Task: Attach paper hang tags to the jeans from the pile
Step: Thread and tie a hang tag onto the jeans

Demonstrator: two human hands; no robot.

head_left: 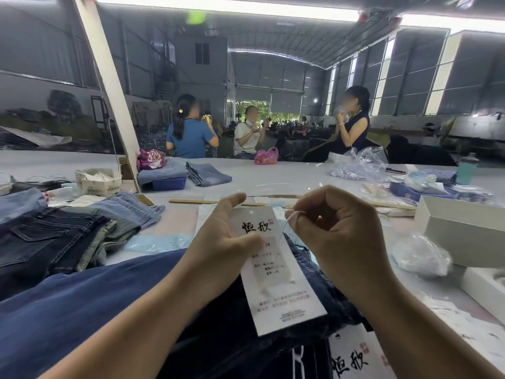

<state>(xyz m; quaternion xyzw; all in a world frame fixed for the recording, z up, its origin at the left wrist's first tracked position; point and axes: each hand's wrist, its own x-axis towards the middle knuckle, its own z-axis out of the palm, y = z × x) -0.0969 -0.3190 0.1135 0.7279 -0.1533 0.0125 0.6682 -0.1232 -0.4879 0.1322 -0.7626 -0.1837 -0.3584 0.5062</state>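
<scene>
I am looking across a wide white table (273, 176) that runs far back toward three people seated at its far edge. Under my forearms, near me, a dark pair of jeans (224, 332) lies spread out, and the pile of jeans (54, 236) still to be tagged sits to the near left. A white box (461, 228) stands open at the right. My left hand (226, 242) holds a paper hang tag (276, 272) upright over the dark jeans, thumb pressed on its face and fingers curled behind it. My right hand (338, 228) is just right of the tag's top, fingers bunched together and pinching a thin white string (289, 217). Near the tag's upper edge I can make out a small punched hole (250, 212). I judge I am about to thread the string through that hole. The risk is that the limp end frays or bends and misses so small an opening, or that a pull tears the paper at the hole. A second tag (352, 356) lies near my right wrist and could be swept off.
</scene>
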